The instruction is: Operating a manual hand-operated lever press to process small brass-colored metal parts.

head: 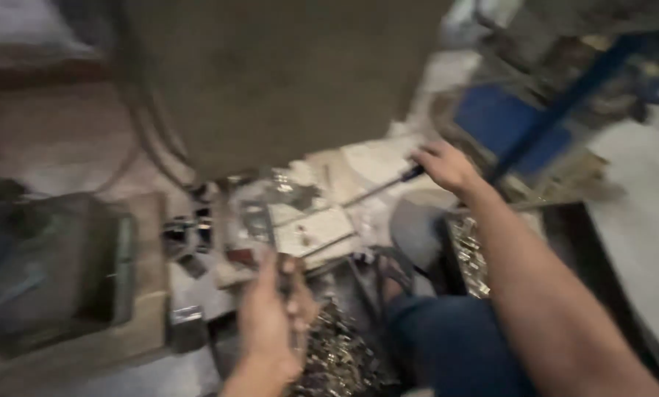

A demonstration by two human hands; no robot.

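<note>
The picture is blurred by motion. My right hand (447, 167) reaches forward and grips the dark handle of a thin metal rod tool (377, 190) that points left over a cluttered work surface (322, 228). My left hand (271, 316) is low in the middle with its fingers closed around a small metal piece (289, 287); its exact shape is too blurred to tell. Below that hand lies a heap of small shiny metal parts (340, 356). My knee in blue trousers (454, 345) shows at the bottom.
A large grey-green machine body (271, 81) rises behind the work surface, with dark cables (149, 132) hanging at its left. A greenish box (50, 272) sits at the left. Blue frame parts (535, 117) stand at the right, and a tray of shiny parts (469, 254) lies beside my right forearm.
</note>
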